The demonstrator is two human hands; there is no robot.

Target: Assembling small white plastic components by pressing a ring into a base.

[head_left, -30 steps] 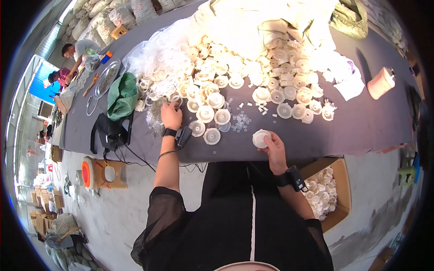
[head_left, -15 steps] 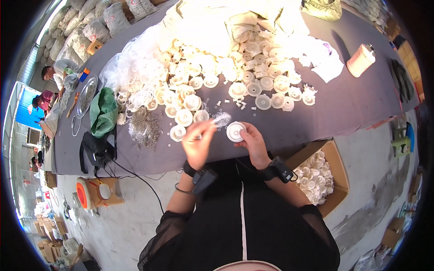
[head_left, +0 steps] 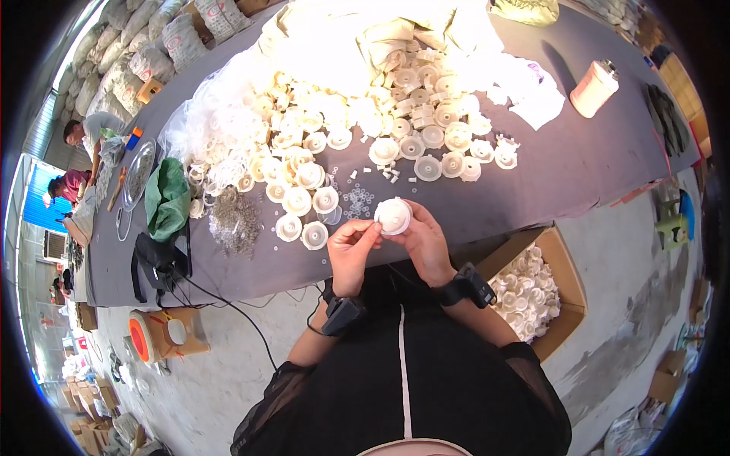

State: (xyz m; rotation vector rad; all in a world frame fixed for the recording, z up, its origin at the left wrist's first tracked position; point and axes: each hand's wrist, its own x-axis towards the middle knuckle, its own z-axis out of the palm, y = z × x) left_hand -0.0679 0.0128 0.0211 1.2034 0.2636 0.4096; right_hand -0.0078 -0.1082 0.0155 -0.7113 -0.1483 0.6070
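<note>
A round white plastic part (head_left: pixel 394 216), disc-shaped with a small raised centre, is held by its right edge in my right hand (head_left: pixel 427 245). My left hand (head_left: pixel 351 257) is closed in a pinch, its fingertips touching the part's lower left rim. Whatever may be between those fingertips is too small to make out. Just beyond my hands lies a scatter of small translucent rings (head_left: pixel 357 201). Left of the rings, several similar round white parts (head_left: pixel 296 201) rest on the dark cloth-covered table (head_left: pixel 502 199).
Farther back are heaped white plastic parts (head_left: pixel 441 114). To the left are small metal springs or coils (head_left: pixel 237 220), a green cloth bag (head_left: pixel 168 199) and a black bag (head_left: pixel 160 257). A cardboard box (head_left: pixel 566 304) of white pieces stands below the table edge. Two people work at far left.
My left hand has moved from beside the small rings to the white part's rim, its fingertips now touching it. The right hand still holds the part. The whole view has shifted slightly.
</note>
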